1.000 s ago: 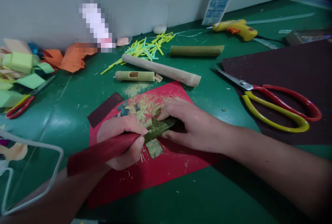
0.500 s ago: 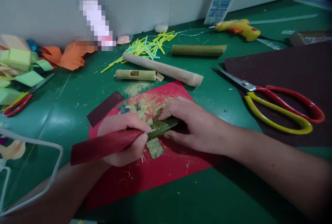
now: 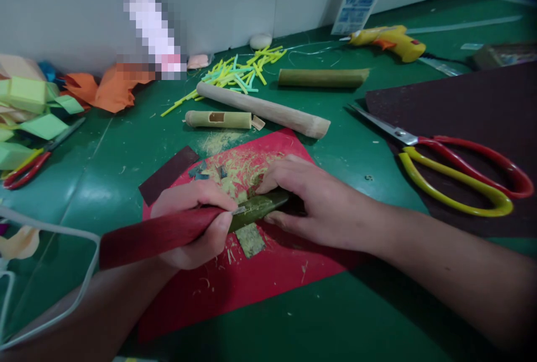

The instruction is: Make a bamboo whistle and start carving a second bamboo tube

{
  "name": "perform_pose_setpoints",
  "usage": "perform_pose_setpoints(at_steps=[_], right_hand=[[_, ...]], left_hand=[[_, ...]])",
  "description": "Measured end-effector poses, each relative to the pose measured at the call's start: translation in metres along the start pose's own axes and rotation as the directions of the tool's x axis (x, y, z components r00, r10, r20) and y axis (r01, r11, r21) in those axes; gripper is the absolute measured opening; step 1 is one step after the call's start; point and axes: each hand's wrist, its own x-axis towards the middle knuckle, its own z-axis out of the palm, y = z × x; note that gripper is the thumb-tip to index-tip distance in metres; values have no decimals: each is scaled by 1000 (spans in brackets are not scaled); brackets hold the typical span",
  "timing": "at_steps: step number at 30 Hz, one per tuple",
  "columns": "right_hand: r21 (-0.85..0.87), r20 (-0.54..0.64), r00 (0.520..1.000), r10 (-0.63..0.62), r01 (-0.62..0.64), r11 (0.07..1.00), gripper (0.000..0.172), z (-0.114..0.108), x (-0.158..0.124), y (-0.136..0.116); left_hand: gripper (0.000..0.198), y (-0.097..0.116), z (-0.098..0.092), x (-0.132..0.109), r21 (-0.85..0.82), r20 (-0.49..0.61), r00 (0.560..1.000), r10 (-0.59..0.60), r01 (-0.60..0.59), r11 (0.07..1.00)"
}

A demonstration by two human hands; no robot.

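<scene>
My left hand is closed round a carving knife with a thick red handle. Its short metal tip rests on a dark green bamboo piece, which my right hand grips at the far end. Part of the bamboo is hidden by my fingers. Beneath both hands lies a red sheet strewn with pale shavings. A speckled green square lies just below the bamboo, and a dark brown strip is by my left hand.
Beyond the sheet lie a notched bamboo tube, a pale stick, another bamboo tube and cut yellow straws. Large scissors are at the right, a yellow glue gun behind. Folded papers and a white wire frame stand left.
My left hand has drawn the knife slightly left and back along the bamboo, showing more of the metal tip. My right hand keeps its hold in nearly the same place.
</scene>
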Motion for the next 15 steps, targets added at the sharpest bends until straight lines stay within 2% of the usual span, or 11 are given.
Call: perform_pose_setpoints(at_steps=[8,11,15], right_hand=[[2,2,1000,-6,6,1000,16,1,1,0],[2,-5,1000,4,-4,1000,16,0,0,-1],[3,-12,1000,5,-5,1000,18,0,0,0]], left_hand=[[12,-1,-2,1,-25,35,999,24,-23,999],[11,-2,-2,1,-22,62,998,-1,2,1000],[8,-4,-3,-1,-18,35,999,-2,3,1000]])
